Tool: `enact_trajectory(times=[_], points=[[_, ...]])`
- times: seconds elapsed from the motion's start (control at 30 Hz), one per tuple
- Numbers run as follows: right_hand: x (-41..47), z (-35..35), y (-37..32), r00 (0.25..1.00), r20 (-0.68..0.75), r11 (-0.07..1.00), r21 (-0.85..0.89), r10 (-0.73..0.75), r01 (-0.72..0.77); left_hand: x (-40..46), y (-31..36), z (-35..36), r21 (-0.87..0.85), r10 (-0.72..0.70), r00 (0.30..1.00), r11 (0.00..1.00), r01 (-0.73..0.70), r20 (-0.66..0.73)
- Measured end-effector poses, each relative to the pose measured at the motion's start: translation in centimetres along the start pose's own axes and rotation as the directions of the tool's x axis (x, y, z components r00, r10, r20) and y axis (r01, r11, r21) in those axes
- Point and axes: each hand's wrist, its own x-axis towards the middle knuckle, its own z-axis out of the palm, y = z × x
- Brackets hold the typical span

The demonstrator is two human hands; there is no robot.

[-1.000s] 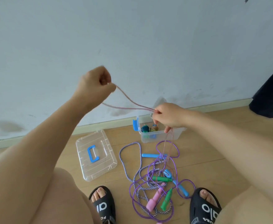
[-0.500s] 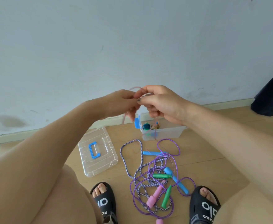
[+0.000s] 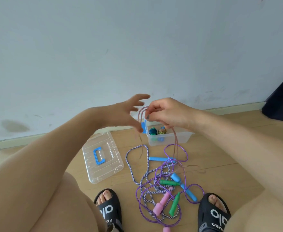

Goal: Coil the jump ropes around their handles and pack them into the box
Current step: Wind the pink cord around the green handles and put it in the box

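A pale grey-blue wall (image 3: 137, 47) fills the upper half of my view, meeting a light wooden floor (image 3: 221, 156) along a low skirting strip, and a dark shape sits in the far right corner. On the floor by the wall I see the clear plastic box (image 3: 179, 139) with a blue latch on its left end, and inside it two already coiled ropes, one bluish and one multicoloured. Its clear lid (image 3: 102, 163), with a blue handle, lies flat just to the left of the box. My right hand (image 3: 167, 114) is raised in front of the box, fingers curled and pinching a couple of loops of the thin pink rope (image 3: 175, 141), whose strands hang down from the grip toward the pile below. My left hand (image 3: 127, 114) hovers just beside it with fingers spread and straight, blurred, holding nothing; one strand of the rope dangles near it, but I cannot tell whether they touch. Lower down, between two feet in black slides (image 3: 109, 210), lies a tangle: a purple rope (image 3: 176, 146) in wide loops, a blue-and-white braided rope (image 3: 129, 161), and loose handles in blue (image 3: 160, 159), green (image 3: 174, 205) and pink (image 3: 162, 203). A second pink handle peeks in at the bottom edge
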Motion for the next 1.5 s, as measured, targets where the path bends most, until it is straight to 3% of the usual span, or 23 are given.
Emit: enact_trajectory(times=[0.07, 0.13, 0.2, 0.3, 0.37, 0.43, 0.47, 0.5, 0.57, 0.6, 0.67, 0.73, 0.8, 0.9, 1.0, 1.1, 1.17, 1.23, 1.4, 1.5], points=[[-0.1, 0.2, -0.3, 1.0, 0.016, 1.0, 0.003, -0.008, 0.008, 0.2, 1.2, 0.3, -0.076, 0.092, 0.996, 0.993, -0.092, -0.003], [-0.1, 0.1, -0.5, 0.999, 0.036, 0.996, 0.09, -0.022, 0.019, 0.3, 1.7, 0.5, 0.014, 0.148, 0.989, 0.989, -0.147, -0.028], [0.1, -0.2, -0.5, 0.998, 0.038, 0.984, 0.177, -0.045, 0.038, 0.3, 1.8, 0.7, 0.127, 0.132, 0.991, 0.984, -0.126, -0.038], [0.2, -0.9, 0.1, 0.999, -0.038, 0.985, 0.173, -0.011, 0.017, 0.4, 1.8, 0.0, 0.083, 0.013, 0.993, 0.997, -0.003, -0.118], [0.2, -1.6, 0.7, 0.995, -0.102, 1.0, 0.015, 0.009, -0.007, 0.4, 0.9, -1.5, 0.115, -0.036, 0.945, 0.99, 0.077, -0.324], [-0.1, -2.3, 1.3, 0.991, -0.132, 0.972, -0.235, -0.004, -0.028, 0.2, -1.1, -3.4, 0.2, -0.056, 0.828, 0.959, 0.199, -0.557], [-0.2, -2.5, 1.6, 0.991, -0.13, 0.948, -0.316, -0.015, -0.027, 0.0, -2.5, -4.1, 0.244, -0.096, 0.802, 0.925, 0.291, -0.59], [-0.3, -2.5, 1.7, 0.992, -0.126, 0.939, -0.344, -0.024, -0.021, -0.2, -3.7, -4.6, 0.317, -0.168, 0.818, 0.865, 0.39, -0.55], [-0.5, -2.0, 1.5, 0.992, -0.12, 0.95, -0.311, -0.041, 0.001, -0.7, -4.9, -3.6, 0.445, -0.324, 0.893, 0.781, 0.439, -0.313], [-0.5, -1.6, 1.2, 0.993, -0.11, 0.961, -0.278, -0.049, 0.017, -0.8, -4.5, -2.8, 0.405, -0.345, 0.923, 0.83, 0.384, -0.168], [-0.4, -0.6, 0.3, 0.994, -0.082, 0.983, -0.175, -0.069, 0.054, -0.6, -2.5, -1.4, 0.1, -0.197, 0.98, 0.975, 0.199, -0.033], [-0.2, 0.0, -0.4, 0.994, -0.071, 0.996, -0.052, -0.082, 0.078, -0.3, -0.4, -0.8, -0.086, -0.015, 0.999, 0.996, 0.012, -0.035], [-0.1, 0.0, -0.8, 0.994, -0.074, 0.994, 0.067, -0.082, 0.087, -0.3, 1.1, -0.5, -0.123, 0.097, 0.994, 0.987, -0.101, -0.041], [-0.1, -0.2, -0.7, 0.994, -0.088, 0.99, 0.116, -0.07, 0.08, -0.6, 1.6, -0.1, -0.135, 0.119, 0.989, 0.982, -0.13, -0.084], [-0.4, -0.8, 0.0, 0.995, -0.089, 0.999, -0.006, -0.041, 0.041, -0.8, 0.7, -1.6, -0.154, 0.029, 0.98, 0.986, -0.06, -0.195], [-0.5, -1.2, 0.6, 0.995, -0.103, 0.986, -0.164, 0.004, -0.021, -0.8, -1.7, -3.7, 0.066, -0.095, 0.894, 0.988, 0.137, -0.437], [-0.4, -1.2, 0.9, 0.995, -0.093, 0.982, -0.188, 0.02, -0.037, -0.7, -2.5, -3.8, 0.282, -0.129, 0.881, 0.918, 0.28, -0.454], [-0.5, -0.8, 0.9, 0.998, -0.066, 0.978, -0.207, 0.025, -0.038, -0.5, -2.5, -3.5, 0.421, -0.119, 0.902, 0.854, 0.306, -0.414], [-0.5, -1.3, 1.2, 0.996, -0.066, 0.997, -0.019, 0.067, -0.068, -1.2, -2.3, -4.5, 0.524, -0.035, 0.835, 0.763, 0.377, -0.549], [-0.9, -1.7, 1.5, 0.995, 0.003, 0.989, -0.104, 0.104, -0.103, -1.9, -2.4, -5.0, 0.516, -0.032, 0.773, 0.727, 0.454, -0.634]])
